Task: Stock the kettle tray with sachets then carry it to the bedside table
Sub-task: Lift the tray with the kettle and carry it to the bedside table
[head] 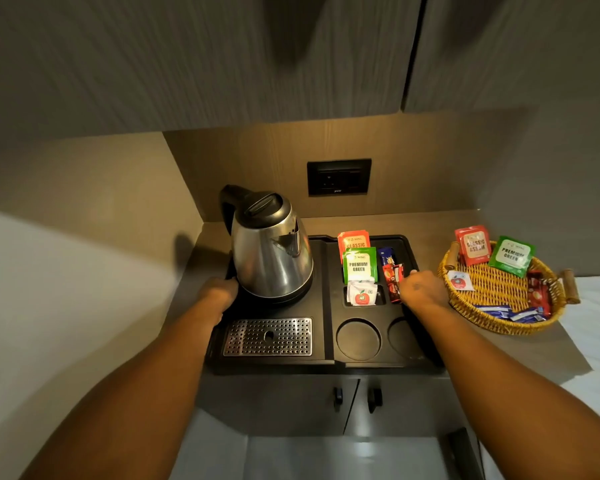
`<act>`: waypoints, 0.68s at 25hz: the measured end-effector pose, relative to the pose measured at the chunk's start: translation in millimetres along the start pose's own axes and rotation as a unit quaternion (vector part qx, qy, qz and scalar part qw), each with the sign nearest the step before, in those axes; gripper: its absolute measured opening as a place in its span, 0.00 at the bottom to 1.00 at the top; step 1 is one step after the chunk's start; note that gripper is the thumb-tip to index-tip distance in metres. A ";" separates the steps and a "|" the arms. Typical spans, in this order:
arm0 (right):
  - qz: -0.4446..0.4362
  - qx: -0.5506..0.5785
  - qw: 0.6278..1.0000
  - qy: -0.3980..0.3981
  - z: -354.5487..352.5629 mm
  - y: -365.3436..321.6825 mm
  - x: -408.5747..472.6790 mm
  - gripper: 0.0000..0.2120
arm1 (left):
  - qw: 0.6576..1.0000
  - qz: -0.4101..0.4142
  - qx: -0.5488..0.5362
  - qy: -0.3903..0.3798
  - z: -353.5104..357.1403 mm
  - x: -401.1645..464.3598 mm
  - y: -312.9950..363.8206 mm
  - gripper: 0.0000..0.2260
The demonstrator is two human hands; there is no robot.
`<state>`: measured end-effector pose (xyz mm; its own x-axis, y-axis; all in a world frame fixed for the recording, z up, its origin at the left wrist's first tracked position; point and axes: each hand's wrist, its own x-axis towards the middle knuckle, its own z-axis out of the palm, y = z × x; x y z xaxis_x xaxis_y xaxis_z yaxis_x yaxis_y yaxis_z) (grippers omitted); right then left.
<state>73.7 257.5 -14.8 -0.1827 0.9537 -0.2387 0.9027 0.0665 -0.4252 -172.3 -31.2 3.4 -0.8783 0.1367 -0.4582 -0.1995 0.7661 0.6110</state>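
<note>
Black kettle tray (pixel 326 362) w/ sachets (pixel 359 266); both hands' fingers curled gripping its sides.

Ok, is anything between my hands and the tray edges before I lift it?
Nothing visible. The left hand is already at the left edge of the tray beside the kettle; the right hand is at its right edge, with the wicker basket just outside.

Black kettle tray (pixel 326 362) and wicker basket (pixel 499 285) are set directly on beige counter (pixel 520 355), side by side, apparently just apart.
</note>
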 end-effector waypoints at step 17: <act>0.007 0.101 0.989 0.106 -111.5 68.8 -28.6 0.22 | 0.988 0.141 0.056 -0.014 4.0 -81.5 59.9 0.21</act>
<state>184.4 267.5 60.2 -0.0656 0.9957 -0.0660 0.8043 0.0137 -0.5941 -110.9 6.1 74.8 -0.8796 0.3708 -0.2981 0.1021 0.7591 0.6430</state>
